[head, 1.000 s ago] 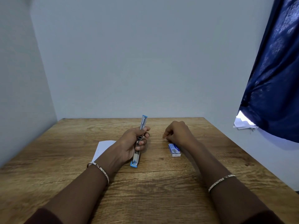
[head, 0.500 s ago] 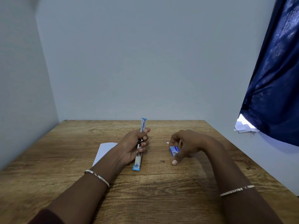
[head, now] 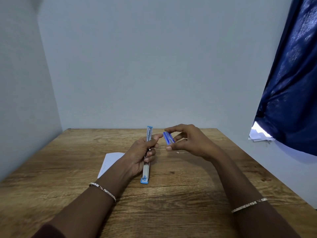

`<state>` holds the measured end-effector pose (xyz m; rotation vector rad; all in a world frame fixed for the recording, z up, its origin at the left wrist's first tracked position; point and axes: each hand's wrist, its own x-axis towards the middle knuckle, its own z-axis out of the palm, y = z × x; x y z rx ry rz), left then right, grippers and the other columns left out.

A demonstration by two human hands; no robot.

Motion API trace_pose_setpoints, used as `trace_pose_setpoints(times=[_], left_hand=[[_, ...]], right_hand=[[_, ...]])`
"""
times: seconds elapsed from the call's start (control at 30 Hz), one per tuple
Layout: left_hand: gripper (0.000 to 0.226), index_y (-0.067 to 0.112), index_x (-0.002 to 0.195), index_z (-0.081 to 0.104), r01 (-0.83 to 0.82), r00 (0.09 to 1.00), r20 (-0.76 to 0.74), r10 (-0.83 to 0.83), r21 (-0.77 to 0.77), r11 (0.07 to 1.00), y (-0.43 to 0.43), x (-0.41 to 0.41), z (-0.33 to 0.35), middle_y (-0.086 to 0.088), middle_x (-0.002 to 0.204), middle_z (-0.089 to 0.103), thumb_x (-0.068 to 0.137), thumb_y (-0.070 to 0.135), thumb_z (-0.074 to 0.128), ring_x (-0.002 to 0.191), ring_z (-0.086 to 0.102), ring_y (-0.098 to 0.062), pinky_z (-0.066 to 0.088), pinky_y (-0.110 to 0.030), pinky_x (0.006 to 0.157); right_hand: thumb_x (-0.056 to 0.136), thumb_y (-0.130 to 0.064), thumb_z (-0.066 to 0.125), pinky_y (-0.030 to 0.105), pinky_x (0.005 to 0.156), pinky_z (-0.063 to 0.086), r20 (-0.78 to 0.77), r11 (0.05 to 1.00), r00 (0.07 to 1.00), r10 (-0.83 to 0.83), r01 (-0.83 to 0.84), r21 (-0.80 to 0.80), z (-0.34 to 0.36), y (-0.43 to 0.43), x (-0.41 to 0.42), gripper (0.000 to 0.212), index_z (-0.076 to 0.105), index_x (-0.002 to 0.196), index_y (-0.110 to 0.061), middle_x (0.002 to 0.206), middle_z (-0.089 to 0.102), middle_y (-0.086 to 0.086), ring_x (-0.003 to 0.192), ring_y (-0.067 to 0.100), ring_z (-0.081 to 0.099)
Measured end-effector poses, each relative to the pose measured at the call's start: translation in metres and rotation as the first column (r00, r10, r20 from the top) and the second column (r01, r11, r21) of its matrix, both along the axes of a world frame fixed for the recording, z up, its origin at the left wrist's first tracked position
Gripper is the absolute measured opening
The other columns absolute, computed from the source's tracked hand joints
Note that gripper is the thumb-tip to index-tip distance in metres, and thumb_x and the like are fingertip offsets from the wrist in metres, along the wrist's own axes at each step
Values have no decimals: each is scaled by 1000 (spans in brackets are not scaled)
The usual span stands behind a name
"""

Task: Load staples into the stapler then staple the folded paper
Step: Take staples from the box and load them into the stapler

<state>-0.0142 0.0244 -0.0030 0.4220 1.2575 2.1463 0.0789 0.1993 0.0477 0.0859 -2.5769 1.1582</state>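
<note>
We are at loading — our left hand grips the opened stapler, our right hand pinches the staple box — next, probably draw out a strip.

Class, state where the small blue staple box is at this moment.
In the head view, the staple box is pinched in the right hand, held above the table, just right of the stapler the left hand grips.

Room at the front, middle blocked
I saw bare counter along the front and right; walls closed the left and back, folded paper lay just left of the left hand, and the opened stapler spanned the middle.
</note>
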Motion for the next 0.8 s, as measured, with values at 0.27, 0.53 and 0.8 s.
trace_pose_setpoints(times=[0.27, 0.53, 0.8], left_hand=[[42, 4, 123, 60, 5, 999, -53, -2, 59, 998, 0, 0, -2, -2, 63, 59, 85, 17, 72, 32, 33, -2, 27, -14, 26], [33, 14, 95, 61, -133, 991, -9, 134, 90, 987, -1, -3, -3, -8, 69, 44, 69, 17, 82, 30, 32, -6, 27, -14, 30], [20, 8, 91, 56, -203, 979, 26, 202, 126, 971, -2, -4, 0, 2, 48, 47, 83, 14, 74, 31, 33, -5, 26, -17, 29]], right_hand=[[70, -19, 92, 26, 74, 56, -49, 970, 997, 59, -69, -235, -15, -14, -10, 44, 73, 110, -17, 113, 76, -2, 82, 16, 73], [67, -9, 91, 17, 68, 52, -96, 962, 995, 2, -28, -272, -21, -24, -15, 38, 76, 101, -18, 92, 79, -10, 76, 5, 73], [71, 0, 85, 12, 60, 50, -192, 971, 974, -119, 73, -228, -21, -32, -16, 27, 72, 90, -15, 87, 77, 1, 71, 4, 75]])
